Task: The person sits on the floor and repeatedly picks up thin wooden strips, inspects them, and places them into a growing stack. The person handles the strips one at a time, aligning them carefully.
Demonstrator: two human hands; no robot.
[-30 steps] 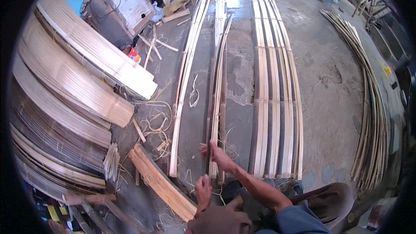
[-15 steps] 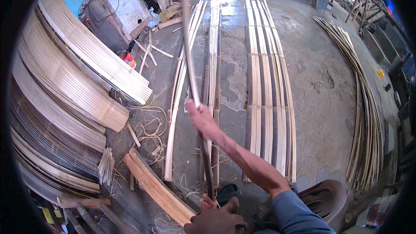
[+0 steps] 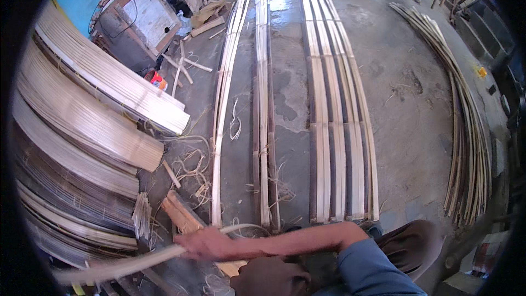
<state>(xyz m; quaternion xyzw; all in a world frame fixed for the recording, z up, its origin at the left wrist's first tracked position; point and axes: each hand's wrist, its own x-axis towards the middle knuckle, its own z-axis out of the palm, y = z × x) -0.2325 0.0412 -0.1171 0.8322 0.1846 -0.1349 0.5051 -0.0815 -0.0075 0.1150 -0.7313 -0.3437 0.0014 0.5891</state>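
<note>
My right hand (image 3: 205, 243) is closed around a long, pale bamboo strip (image 3: 131, 260). The arm reaches across in front of me to the lower left. One part of the strip runs out toward the lower left rim, and a thin curved part shows just past the wrist. Below the hand lies a thick reddish-brown plank (image 3: 178, 214), partly covered by the hand and arm. My left hand is hidden. A brown-clothed knee (image 3: 274, 277) is at the lower edge.
Rows of bamboo strips (image 3: 323, 87) lie lengthwise on the concrete floor. Thick stacks of strips (image 3: 93, 109) fill the left side, and a bundle of thin strips (image 3: 466, 131) lies at right. Tangled fibres (image 3: 192, 172) and a red tub (image 3: 157, 80) are at mid left.
My right hand has swung from the middle down to the lower left with the strip, which stood upright before and now lies low and sideways. My left hand has gone out of sight.
</note>
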